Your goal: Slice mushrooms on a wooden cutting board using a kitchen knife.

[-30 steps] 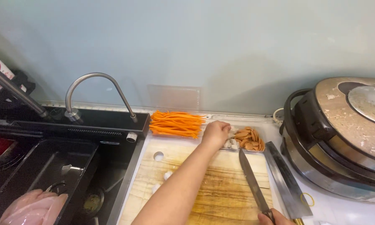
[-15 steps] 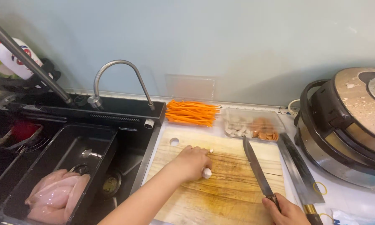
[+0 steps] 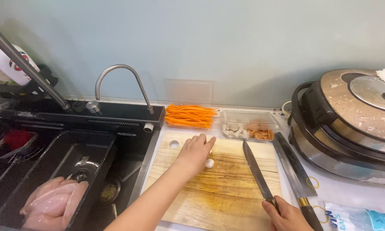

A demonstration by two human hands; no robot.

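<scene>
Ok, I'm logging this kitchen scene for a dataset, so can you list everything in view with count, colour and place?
Cutting board: one, light wood, on the counter right of the sink.
Small ball: one, white, on the board at the left hand's fingertips.
Knife: one, dark blade, over the board.
Cleaver: one, dark, lying right of the board.
Carrot strips: one pile, orange, behind the board.
Clear tray: one, holding pale and orange pieces, behind the board.
Cooker: one, black and metal, far right.
Tap: one, metal, over the sink.
Sink: one, black, left.
Raw chicken: pink, in the sink's basin.
Left hand: on the ball.
Right hand: gripping the knife handle.
</scene>
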